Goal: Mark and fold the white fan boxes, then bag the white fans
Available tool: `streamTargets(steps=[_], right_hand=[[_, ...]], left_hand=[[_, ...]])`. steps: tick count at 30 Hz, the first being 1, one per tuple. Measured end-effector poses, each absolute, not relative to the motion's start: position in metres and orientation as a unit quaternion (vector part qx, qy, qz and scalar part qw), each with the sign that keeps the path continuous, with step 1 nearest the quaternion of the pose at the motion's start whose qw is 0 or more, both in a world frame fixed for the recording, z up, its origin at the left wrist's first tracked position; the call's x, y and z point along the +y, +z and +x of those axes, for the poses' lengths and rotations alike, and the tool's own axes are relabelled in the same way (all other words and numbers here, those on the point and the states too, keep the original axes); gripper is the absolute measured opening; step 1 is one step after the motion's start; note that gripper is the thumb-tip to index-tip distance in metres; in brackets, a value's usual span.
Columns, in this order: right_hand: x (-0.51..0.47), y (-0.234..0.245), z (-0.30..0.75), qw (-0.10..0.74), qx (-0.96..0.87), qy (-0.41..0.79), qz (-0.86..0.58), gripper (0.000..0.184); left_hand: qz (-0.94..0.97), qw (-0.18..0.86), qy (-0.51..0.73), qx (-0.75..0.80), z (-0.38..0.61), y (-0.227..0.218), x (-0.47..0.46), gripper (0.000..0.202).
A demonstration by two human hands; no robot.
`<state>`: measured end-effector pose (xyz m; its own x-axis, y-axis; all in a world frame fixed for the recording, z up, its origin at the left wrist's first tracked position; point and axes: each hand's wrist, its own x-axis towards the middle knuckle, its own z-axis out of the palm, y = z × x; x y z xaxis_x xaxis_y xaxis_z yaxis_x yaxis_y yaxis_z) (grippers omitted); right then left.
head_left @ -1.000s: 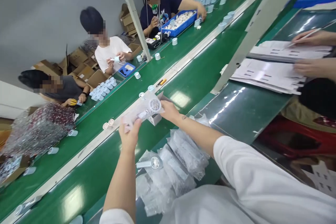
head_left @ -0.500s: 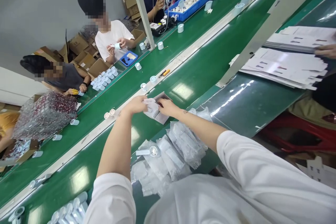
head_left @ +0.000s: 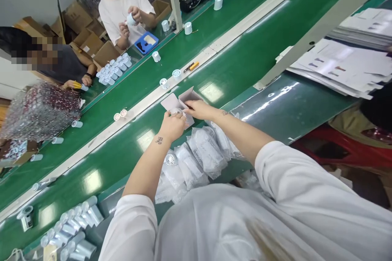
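My left hand (head_left: 172, 125) and my right hand (head_left: 197, 109) meet over a small open white box (head_left: 181, 103) that lies on the near green conveyor belt (head_left: 245, 61). Both hands are closed on a bagged white fan (head_left: 177, 111), pressed into the box's mouth, and most of the fan is hidden by my fingers. The box flaps stand open toward the far side. Just below my hands lies a pile of clear plastic bags (head_left: 200, 155) with more small white fans (head_left: 170, 159) in them.
Light-blue cylinders (head_left: 73, 228) lie in a row at the lower left. Across the far belt, people sit handling more cylinders (head_left: 114, 71); one holds a cylinder (head_left: 131, 19). Stacked printed sheets (head_left: 346, 65) lie at right behind a slanted grey post (head_left: 306, 36). A yellow-handled tool (head_left: 190, 66) lies on the divider.
A second ago my hands held the bagged fan up in the air; they brought it down to the white box and now push it inside. My view has tilted downward.
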<state>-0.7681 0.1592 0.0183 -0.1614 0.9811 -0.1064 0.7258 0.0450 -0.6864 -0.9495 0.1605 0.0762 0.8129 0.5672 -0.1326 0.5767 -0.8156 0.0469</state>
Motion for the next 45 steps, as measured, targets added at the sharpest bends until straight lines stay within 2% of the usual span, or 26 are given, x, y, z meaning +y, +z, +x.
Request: streamTargets(steps=[2,4,7,10,12,14,17,19,23,26,28,31,33,35,38,40,43,44,45], right_hand=[[0.154,0.018,-0.757,0.205,-0.731,0.299,-0.578,0.039],[0.148,0.017,-0.746,0.207,-0.765,0.26,-0.552,0.059],[0.139,0.019,-0.735,0.204,-0.799,0.204,-0.528,0.077],[0.138,0.02,-0.726,0.271,-0.779,0.181,-0.535,0.067],[0.146,0.019,-0.72,0.355,-0.71,0.147,-0.59,0.058],[0.159,0.015,-0.715,0.405,-0.643,0.137,-0.636,0.06],[0.175,0.007,-0.716,0.378,-0.607,0.221,-0.663,0.062],[0.178,0.002,-0.721,0.355,-0.585,0.256,-0.683,0.054],[0.171,-0.003,-0.729,0.352,-0.549,0.242,-0.718,0.037],[0.171,-0.003,-0.726,0.341,-0.534,0.26,-0.728,0.03],[0.172,0.001,-0.721,0.345,-0.529,0.27,-0.727,0.034],[0.162,0.016,-0.716,0.422,-0.471,0.22,-0.743,0.044],[0.14,0.03,-0.718,0.493,-0.413,0.201,-0.739,0.033],[0.108,0.043,-0.727,0.528,-0.408,0.276,-0.691,0.024],[0.054,0.055,-0.748,0.466,-0.494,0.484,-0.552,0.027],[0.027,0.057,-0.766,0.404,-0.541,0.55,-0.491,0.037],[0.008,0.053,-0.793,0.364,-0.597,0.569,-0.433,0.095],[0.006,0.052,-0.802,0.366,-0.606,0.574,-0.41,0.109],[0.007,0.051,-0.81,0.378,-0.605,0.58,-0.393,0.115]], left_hand=[[0.93,0.042,0.028,0.364,-0.973,0.079,0.153,0.024],[0.887,0.047,0.038,0.458,-1.01,0.079,0.143,0.027],[0.84,0.113,-0.14,0.512,-1.075,0.063,0.121,0.034],[0.803,0.156,-0.249,0.518,-1.119,0.031,0.097,0.042],[0.784,0.151,-0.26,0.544,-1.13,0.008,0.084,0.048],[0.764,0.138,-0.263,0.572,-1.13,-0.011,0.076,0.052],[0.737,0.129,-0.266,0.607,-1.128,-0.027,0.072,0.049],[0.726,0.138,-0.267,0.618,-1.131,-0.026,0.074,0.046],[0.742,0.151,-0.287,0.587,-1.131,-0.004,0.079,0.053],[0.793,0.137,-0.214,0.554,-1.102,0.014,0.084,0.04],[0.818,0.17,-0.158,0.527,-1.067,0.016,0.088,0.036],[0.814,0.21,-0.225,0.493,-1.014,0.005,0.091,0.056],[0.796,0.223,-0.307,0.471,-0.992,-0.005,0.092,0.071],[0.796,0.238,-0.326,0.451,-0.983,-0.008,0.091,0.072],[0.832,0.246,-0.245,0.432,-0.991,0.012,0.084,0.059],[0.851,0.265,-0.169,0.421,-1.002,0.039,0.079,0.053],[0.85,0.335,-0.051,0.404,-1.016,0.083,0.074,0.055],[0.842,0.36,-0.007,0.401,-1.018,0.093,0.074,0.058],[0.828,0.384,0.048,0.405,-1.017,0.1,0.074,0.062]])
